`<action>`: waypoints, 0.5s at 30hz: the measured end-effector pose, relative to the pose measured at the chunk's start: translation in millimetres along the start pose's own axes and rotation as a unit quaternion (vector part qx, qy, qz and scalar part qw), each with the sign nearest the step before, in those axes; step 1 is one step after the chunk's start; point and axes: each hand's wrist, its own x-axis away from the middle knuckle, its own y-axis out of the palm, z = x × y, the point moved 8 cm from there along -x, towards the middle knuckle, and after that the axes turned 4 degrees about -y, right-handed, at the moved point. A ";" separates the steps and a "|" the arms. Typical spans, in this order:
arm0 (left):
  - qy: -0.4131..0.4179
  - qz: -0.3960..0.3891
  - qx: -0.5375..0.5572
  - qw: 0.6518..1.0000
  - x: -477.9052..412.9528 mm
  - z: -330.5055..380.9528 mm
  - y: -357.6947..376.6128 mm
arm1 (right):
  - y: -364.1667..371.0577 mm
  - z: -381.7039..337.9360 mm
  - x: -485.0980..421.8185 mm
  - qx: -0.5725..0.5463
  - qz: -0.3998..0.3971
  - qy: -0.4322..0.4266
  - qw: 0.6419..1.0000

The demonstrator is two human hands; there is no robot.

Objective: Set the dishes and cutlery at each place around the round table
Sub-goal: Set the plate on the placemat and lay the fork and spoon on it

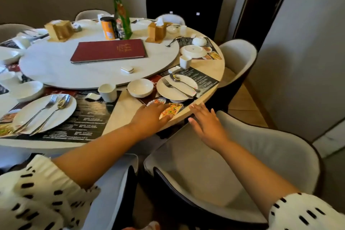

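At the near right edge of the round table [119,110], the left hand [151,115] lies flat, fingers spread, on the corner of a printed placemat [203,78] that overhangs the rim. The right hand [205,123] is open too, holding nothing, its fingertips touching the table edge just beside the mat, above a grey chair [233,164]. On that mat sits a white plate [175,87] with a fork [174,87] and spoon [183,83] laid across it; a small bowl [140,87] and a cup [107,92] stand just left of the plate. A second plate [44,113] with cutlery rests toward the near left edge.
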 end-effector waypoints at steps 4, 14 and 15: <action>0.046 -0.022 -0.050 0.997 3.3 52.2 20.0 | -14.2 32.1 40.3 0.025 0.000 0.035 0.999; 0.085 -0.020 -0.025 0.996 -24.5 249.6 66.3 | -116.8 175.9 150.1 0.082 -0.009 0.092 0.992; 0.081 -0.021 -0.017 0.996 -25.9 266.7 71.2 | -127.8 189.4 160.0 0.093 -0.016 0.093 0.991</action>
